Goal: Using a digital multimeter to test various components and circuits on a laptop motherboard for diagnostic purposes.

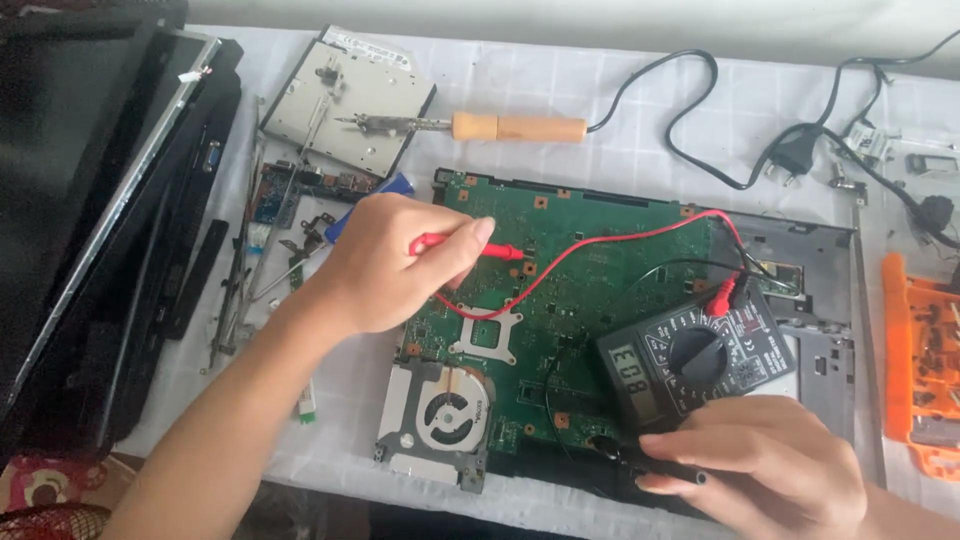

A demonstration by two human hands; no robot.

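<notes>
A green laptop circuit board (600, 290) lies on the white cloth with a grey fan unit (440, 415) at its near-left corner. My left hand (385, 260) pinches a red test probe (500, 250), its tip resting on the board. The probe's red lead curls across the board to a black multimeter (700, 365) lying on the board's right side. My right hand (760, 455) sits just below the meter and presses a black probe (670, 470) down near the board's front edge.
A wooden-handled soldering iron (500, 127) lies on a grey optical drive (345, 100) at the back. Dark laptop shell parts (110, 220) fill the left side. Metal brackets (245, 290) lie beside them. An orange parts tray (920, 360) sits at the right edge, and a black power cord (790, 155) behind.
</notes>
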